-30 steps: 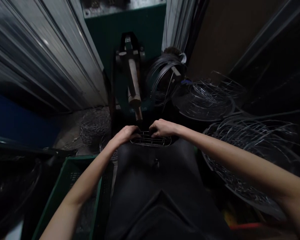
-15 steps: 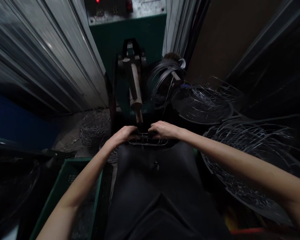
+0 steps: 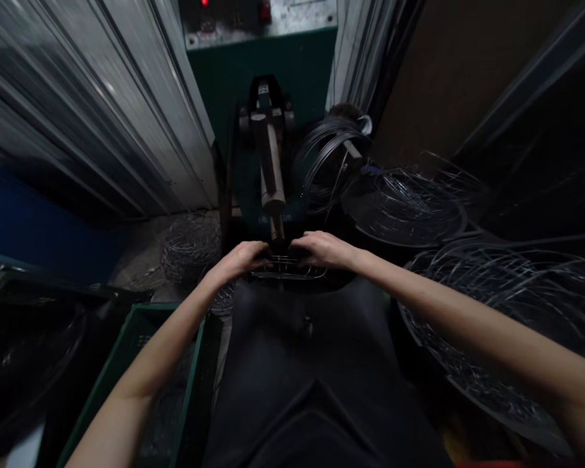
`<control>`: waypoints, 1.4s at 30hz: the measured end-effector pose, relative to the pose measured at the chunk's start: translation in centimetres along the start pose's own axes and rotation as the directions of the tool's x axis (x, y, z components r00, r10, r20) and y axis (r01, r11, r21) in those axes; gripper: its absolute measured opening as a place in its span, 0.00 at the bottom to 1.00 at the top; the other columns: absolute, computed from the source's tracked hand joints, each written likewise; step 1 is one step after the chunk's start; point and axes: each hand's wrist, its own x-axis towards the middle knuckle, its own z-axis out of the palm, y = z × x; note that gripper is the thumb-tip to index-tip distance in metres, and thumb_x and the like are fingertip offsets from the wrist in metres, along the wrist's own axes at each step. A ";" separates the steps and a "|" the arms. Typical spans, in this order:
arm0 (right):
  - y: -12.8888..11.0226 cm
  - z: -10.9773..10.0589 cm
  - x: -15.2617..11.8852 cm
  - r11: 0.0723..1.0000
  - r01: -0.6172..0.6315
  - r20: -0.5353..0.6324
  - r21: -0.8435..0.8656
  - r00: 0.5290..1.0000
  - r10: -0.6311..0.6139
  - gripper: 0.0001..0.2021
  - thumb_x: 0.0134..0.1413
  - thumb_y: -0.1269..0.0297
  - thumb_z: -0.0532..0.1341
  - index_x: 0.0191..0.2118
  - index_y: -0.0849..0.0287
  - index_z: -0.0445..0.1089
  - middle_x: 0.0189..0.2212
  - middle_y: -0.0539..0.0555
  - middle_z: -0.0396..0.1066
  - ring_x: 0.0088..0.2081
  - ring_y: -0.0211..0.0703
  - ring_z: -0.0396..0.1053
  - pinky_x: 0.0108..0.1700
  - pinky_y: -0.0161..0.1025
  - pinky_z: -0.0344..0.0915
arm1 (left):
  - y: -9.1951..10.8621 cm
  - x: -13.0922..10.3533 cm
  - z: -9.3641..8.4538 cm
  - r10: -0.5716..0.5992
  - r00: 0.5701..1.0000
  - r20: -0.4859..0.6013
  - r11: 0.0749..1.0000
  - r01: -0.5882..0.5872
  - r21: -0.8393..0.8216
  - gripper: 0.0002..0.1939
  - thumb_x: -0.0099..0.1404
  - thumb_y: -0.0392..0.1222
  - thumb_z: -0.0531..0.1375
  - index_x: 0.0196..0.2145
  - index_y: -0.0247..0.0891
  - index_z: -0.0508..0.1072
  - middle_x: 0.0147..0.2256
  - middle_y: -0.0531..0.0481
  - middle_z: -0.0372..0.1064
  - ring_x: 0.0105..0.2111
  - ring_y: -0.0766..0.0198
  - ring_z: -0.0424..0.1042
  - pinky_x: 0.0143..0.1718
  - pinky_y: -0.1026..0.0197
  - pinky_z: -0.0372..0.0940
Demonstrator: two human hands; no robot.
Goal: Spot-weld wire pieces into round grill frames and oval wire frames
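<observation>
Both hands hold a small wire frame (image 3: 287, 275) made of thin bent rods, just below the tip of the machine's electrode arm (image 3: 272, 169). My left hand (image 3: 246, 255) is closed on the frame's left part, its fingertips in dark shadow. Opposite it, my right hand (image 3: 322, 248) grips the right part with bent fingers. The frame lies level, close to the dark apron (image 3: 307, 351). Between the hands, the lower end of the arm points down at the wires; whether it touches them is too dark to tell.
A green machine body (image 3: 263, 58) stands ahead. Coiled wire (image 3: 329, 146) hangs at its right. Two round trays (image 3: 404, 214) (image 3: 487, 390) of wire pieces lie on the right. At left are a wire bundle (image 3: 190, 247) and a green crate (image 3: 121, 351).
The view has shifted slightly, so the machine appears further right. Both hands keep their hold on the wire frame, which has tilted or shifted a little.
</observation>
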 end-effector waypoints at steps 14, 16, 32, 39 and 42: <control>3.3 1.3 1.7 0.998 0.049 -0.203 0.028 0.978 -0.043 0.12 0.49 0.64 0.63 0.42 0.55 0.72 0.37 0.53 0.73 0.40 0.46 0.65 0.41 0.41 0.62 | -0.4 1.4 -1.3 -0.081 0.991 -0.111 0.993 0.070 -0.099 0.26 0.55 0.44 0.62 0.47 0.33 0.57 0.30 0.50 0.67 0.30 0.63 0.68 0.27 0.66 0.58; 3.6 1.1 2.2 0.999 0.046 -0.217 0.023 0.975 -0.040 0.12 0.49 0.64 0.63 0.42 0.55 0.72 0.37 0.53 0.74 0.40 0.46 0.65 0.41 0.40 0.62 | -0.7 1.7 -1.5 -0.089 0.989 -0.117 0.989 0.074 -0.127 0.27 0.54 0.44 0.62 0.47 0.33 0.57 0.30 0.51 0.67 0.29 0.63 0.68 0.27 0.66 0.58; 3.6 0.4 3.5 0.995 0.039 -0.233 0.091 0.972 -0.017 0.12 0.47 0.64 0.65 0.40 0.56 0.74 0.35 0.53 0.74 0.38 0.44 0.69 0.41 0.38 0.66 | -1.3 2.8 -1.9 -0.127 0.984 -0.124 0.979 0.104 -0.176 0.30 0.51 0.45 0.64 0.48 0.32 0.58 0.33 0.48 0.70 0.31 0.63 0.70 0.29 0.66 0.61; 5.9 -0.1 1.1 0.981 -0.046 -0.218 0.189 0.972 0.088 0.15 0.57 0.64 0.56 0.49 0.55 0.71 0.43 0.52 0.73 0.44 0.43 0.69 0.47 0.38 0.64 | -2.1 3.1 -1.6 -0.073 0.980 -0.185 0.982 0.038 -0.184 0.30 0.52 0.45 0.64 0.50 0.34 0.59 0.39 0.46 0.69 0.39 0.60 0.70 0.40 0.62 0.63; 7.7 0.9 -0.6 0.987 -0.125 -0.180 0.104 0.973 0.142 0.17 0.57 0.72 0.53 0.49 0.56 0.71 0.45 0.53 0.72 0.45 0.43 0.68 0.49 0.40 0.64 | -2.2 2.6 -1.3 -0.095 0.978 -0.185 0.981 0.060 -0.187 0.28 0.51 0.47 0.65 0.45 0.35 0.60 0.34 0.50 0.67 0.34 0.62 0.69 0.36 0.63 0.63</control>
